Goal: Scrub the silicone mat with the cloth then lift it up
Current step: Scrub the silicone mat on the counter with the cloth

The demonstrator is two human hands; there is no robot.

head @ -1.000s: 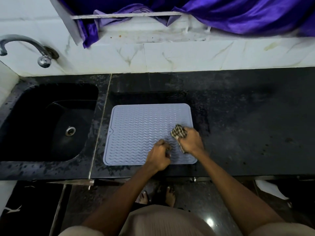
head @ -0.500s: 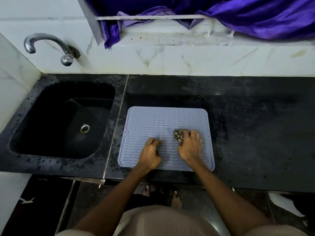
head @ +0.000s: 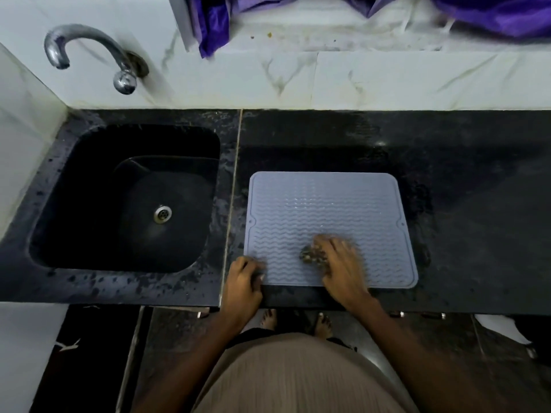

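Both hands slide left: right hand [head: 337, 263] fingers press the small checked cloth [head: 310, 255] on the flat grey silicone mat [head: 328, 210], left hand [head: 243, 278] fingers curl on its corner; lifting comes later.

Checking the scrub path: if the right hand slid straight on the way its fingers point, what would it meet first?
Only bare silicone mat lies ahead of the right hand and its cloth; next comes the mat's far-left rim, probably.

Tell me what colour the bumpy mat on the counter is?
The rectangular wavy-ridged silicone mat is pale blue-grey, seen best in the head view.
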